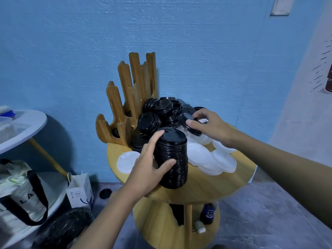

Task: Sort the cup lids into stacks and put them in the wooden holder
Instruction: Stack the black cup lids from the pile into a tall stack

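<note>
A tall stack of black cup lids point(175, 159) stands on the round wooden table point(215, 184); my left hand point(149, 166) grips it round its side. My right hand point(210, 125) pinches a single black lid point(186, 121), held tilted above the heap. Behind lies a loose pile of black lids point(161, 114). White lids point(212, 159) spread over the right side of the table, and one white lid point(125, 160) lies at the left. The wooden holder point(129, 97) with upright slats stands at the table's back left; a dark lid shows in its lower slot.
A white round table point(23, 128) stands at the left with bags point(19, 191) and a paper bag point(80, 191) below it. One black lid point(105, 193) lies on the floor. A bottle point(208, 212) sits on the table's lower shelf. A blue wall is close behind.
</note>
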